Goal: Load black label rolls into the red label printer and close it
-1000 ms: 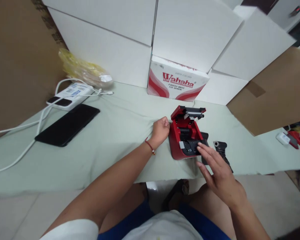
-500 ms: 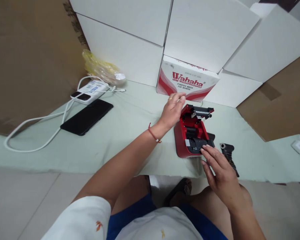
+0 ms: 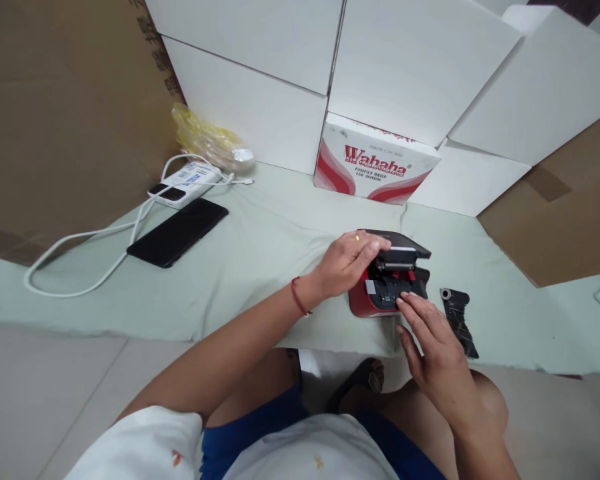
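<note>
A small red machine with a black lid (image 3: 397, 240), looking like a label printer (image 3: 359, 303), stands near the table's front edge. The lid is partly lowered, tilted over the machine, and hides most of the inside. My left hand (image 3: 347, 263) lies over the lid's left part, fingers stretched across it and thumb along its front side. At the machine's front, the fingertips of my right hand (image 3: 435, 333) touch the black front part; its fingers are extended and hold nothing. Just to the right lies a roll of black ribbon (image 3: 457, 317), partly unrolled.
A black phone (image 3: 177, 233), a white power strip (image 3: 187, 183) with a looped white cable (image 3: 65, 243), and a yellow plastic bag (image 3: 205, 137) lie at left. A Wahaha box (image 3: 375, 160) leans against stacked white boxes (image 3: 250, 93). Brown cartons (image 3: 565, 213) flank both sides.
The lid has swung down from nearly upright to partly lowered, with my left hand following it down and toward me. My right hand stays at the front, shifted slightly left.
</note>
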### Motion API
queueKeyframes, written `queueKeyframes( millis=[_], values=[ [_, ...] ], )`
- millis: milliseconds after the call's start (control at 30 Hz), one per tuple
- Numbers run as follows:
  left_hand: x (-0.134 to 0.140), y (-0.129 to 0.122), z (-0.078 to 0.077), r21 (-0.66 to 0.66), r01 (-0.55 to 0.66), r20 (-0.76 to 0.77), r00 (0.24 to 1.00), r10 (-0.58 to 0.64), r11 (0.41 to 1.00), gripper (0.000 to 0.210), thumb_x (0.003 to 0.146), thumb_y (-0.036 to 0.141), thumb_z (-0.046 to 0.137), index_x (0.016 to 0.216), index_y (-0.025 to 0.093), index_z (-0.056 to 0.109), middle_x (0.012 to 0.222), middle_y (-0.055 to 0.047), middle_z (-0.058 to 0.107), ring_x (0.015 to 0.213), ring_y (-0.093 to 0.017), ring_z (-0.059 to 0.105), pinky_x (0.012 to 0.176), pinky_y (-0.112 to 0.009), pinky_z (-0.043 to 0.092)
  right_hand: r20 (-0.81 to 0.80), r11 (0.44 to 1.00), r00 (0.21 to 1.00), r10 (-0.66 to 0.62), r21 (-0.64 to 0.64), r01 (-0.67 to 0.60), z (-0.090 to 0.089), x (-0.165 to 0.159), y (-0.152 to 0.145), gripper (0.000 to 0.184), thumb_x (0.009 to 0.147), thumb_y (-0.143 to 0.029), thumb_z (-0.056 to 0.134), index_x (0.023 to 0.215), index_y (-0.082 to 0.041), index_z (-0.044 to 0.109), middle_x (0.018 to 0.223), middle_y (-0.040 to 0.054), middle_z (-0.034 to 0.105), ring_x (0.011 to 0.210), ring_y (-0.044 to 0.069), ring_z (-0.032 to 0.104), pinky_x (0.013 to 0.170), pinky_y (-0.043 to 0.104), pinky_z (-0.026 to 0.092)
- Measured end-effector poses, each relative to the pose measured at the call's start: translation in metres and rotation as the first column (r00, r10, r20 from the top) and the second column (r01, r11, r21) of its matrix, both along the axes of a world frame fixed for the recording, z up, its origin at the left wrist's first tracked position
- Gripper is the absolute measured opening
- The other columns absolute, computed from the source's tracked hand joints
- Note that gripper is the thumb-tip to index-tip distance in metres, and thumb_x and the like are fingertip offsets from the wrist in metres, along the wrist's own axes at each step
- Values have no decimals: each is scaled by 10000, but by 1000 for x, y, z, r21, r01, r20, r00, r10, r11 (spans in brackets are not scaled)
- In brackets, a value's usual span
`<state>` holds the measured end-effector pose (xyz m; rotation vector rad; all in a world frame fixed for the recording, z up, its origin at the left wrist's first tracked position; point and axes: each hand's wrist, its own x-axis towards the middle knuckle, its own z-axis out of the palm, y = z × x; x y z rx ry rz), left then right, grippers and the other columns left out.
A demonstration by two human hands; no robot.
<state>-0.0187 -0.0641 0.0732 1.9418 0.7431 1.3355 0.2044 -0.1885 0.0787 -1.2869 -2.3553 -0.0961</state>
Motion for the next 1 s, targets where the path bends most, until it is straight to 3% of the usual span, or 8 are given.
queueKeyframes(
  millis=[167, 333, 400, 467, 567, 733, 867, 1000],
  values=[
    [1, -12, -27, 128, 5, -116, 993, 10, 992, 333, 1027, 281, 431, 1115, 212, 745, 1206, -76, 792, 1232, -216, 703, 1217, -466, 367, -38, 1000, 999, 11, -16, -12, 0, 1, 1, 659, 990, -112, 540, 1599, -308, 384, 1490, 127, 575, 1385, 298, 548, 1166, 590, 454],
    [-7, -9, -29, -5, 172, -74, 982, -171, 985, 243, 944, 233, 563, 1111, 256, 737, 1241, -59, 776, 1300, -241, 653, 1259, -493, 308, -59, 1000, 998, 23, 13, -22, 0, 1, 8, 583, 988, -132, 551, 1538, -303, 461, 1379, 126, 624, 1273, 304, 599, 1092, 580, 499],
    [-7, -8, -33, -71, 175, 50, 984, -172, 982, 409, 920, 256, 614, 1326, 276, 649, 1449, -76, 655, 1465, -266, 503, 1291, -503, 258, -64, 999, 997, 36, 19, -34, 2, 0, 11, 529, 985, -139, 560, 1490, -288, 509, 1341, 121, 639, 1228, 301, 608, 1054, 557, 520],
    [-2, -7, -41, -131, 155, 178, 975, -130, 979, 718, 860, 295, 702, 1535, 293, 456, 1671, -80, 398, 1594, -304, 280, 1322, -514, 182, -73, 999, 996, 41, 21, -40, 5, -1, 13, 481, 983, -139, 567, 1444, -273, 544, 1319, 119, 644, 1206, 297, 606, 1036, 539, 526],
    [7, -4, -55, -262, 210, 279, 951, -134, 942, 1047, 792, 307, 758, 1659, 328, 173, 1770, -54, 118, 1632, -343, 126, 1341, -526, 94, -86, 999, 996, 31, 18, -30, 8, -1, 14, 456, 981, -130, 568, 1415, -272, 561, 1311, 115, 644, 1204, 293, 600, 1038, 528, 521],
    [10, 0, -68, -375, 318, 320, 926, -201, 871, 1192, 787, 332, 764, 1676, 314, -30, 1773, -76, 78, 1636, -359, 101, 1340, -549, 101, -75, 999, 996, 40, 2, -40, 8, -1, 12, 532, 976, -97, 565, 1468, -293, 522, 1362, 116, 624, 1243, 282, 592, 1057, 513, 515],
    [11, 1, -71, -335, 345, 338, 912, -230, 877, 1178, 789, 280, 744, 1672, 351, -32, 1779, -54, 36, 1634, -348, 131, 1335, -542, 148, -69, 999, 996, 48, 21, -47, 6, 1, 11, 524, 976, -99, 570, 1462, -291, 535, 1359, 123, 632, 1240, 284, 602, 1050, 516, 515],
    [13, 1, -71, -308, 310, 368, 910, -188, 899, 1136, 790, 258, 731, 1672, 353, 20, 1781, -24, 33, 1642, -324, 88, 1346, -511, 134, -80, 998, 996, 36, -52, -40, 20, 8, 21, 352, 1000, -189, 572, 1336, -278, 631, 1289, 105, 691, 1188, 277, 650, 1017, 474, 532]
  ],
)
